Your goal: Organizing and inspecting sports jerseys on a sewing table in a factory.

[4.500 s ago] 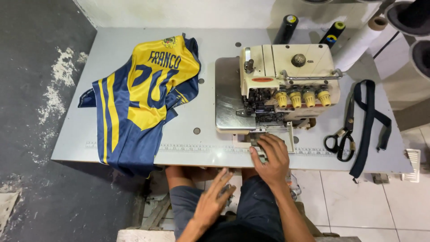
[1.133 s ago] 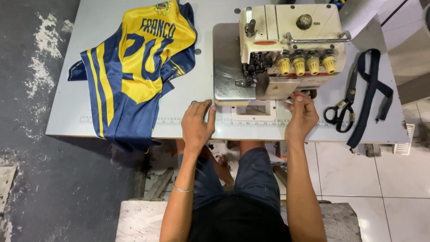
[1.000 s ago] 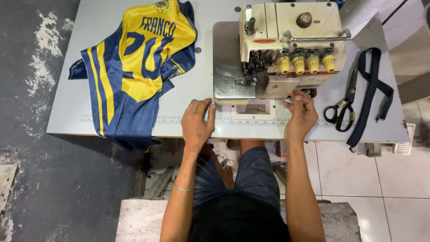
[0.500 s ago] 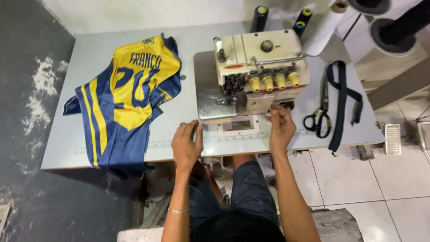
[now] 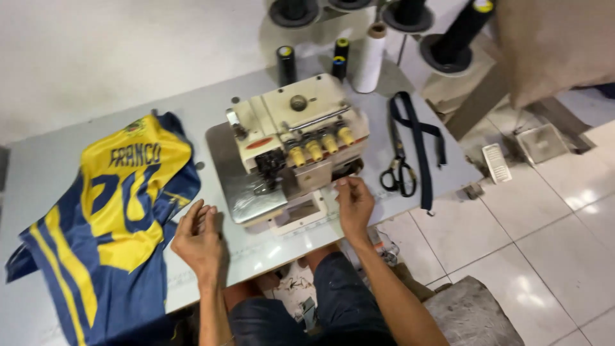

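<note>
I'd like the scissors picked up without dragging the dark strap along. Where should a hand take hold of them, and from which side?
Probably by the black finger loops of the scissors, which lie toward the table's near edge, blades pointing away. The right hand is closest, so come from the near edge, on the machine side. The dark strap runs along their far side, seemingly touching, so lift straight up before drawing back.

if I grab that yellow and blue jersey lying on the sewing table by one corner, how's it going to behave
The yellow and blue fabric jersey would probably go limp and hang, since it already lies in folds and droops over the grey table's front edge. It looks thin, so likely light. The draped part may drag the rest off if nudged forward.
</note>
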